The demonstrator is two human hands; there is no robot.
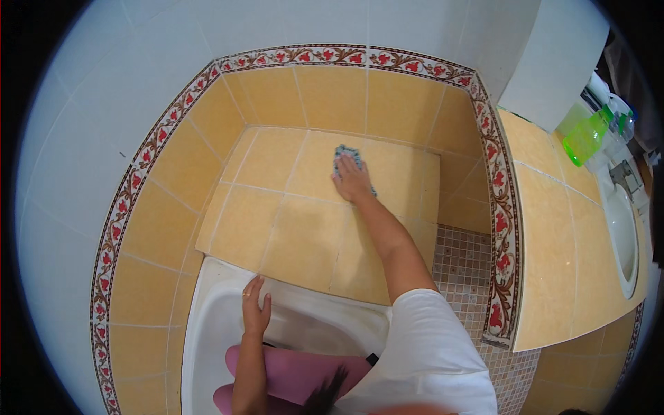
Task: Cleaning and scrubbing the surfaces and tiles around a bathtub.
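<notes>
My right hand [353, 180] lies flat over a blue-green textured cloth [346, 151], pressing it onto the yellow tiled ledge [316, 228]. Parts of the cloth stick out above the fingers and beside the wrist; the rest is hidden under the palm. At the end of the white bathtub [215, 282], my left hand [254, 306] holds nothing. Its thumb stands apart from the fingers, and its fingertips are at the tub rim next to the ledge's front edge. A ring shows on one finger.
Yellow tiled walls with a red floral border strip [306, 54] enclose the ledge. To the right stand a tiled counter [550, 249], a white washbasin [622, 238], a metal faucet [625, 176] and a bright green spray bottle [583, 137]. Small mosaic floor tiles [461, 264] lie lower down.
</notes>
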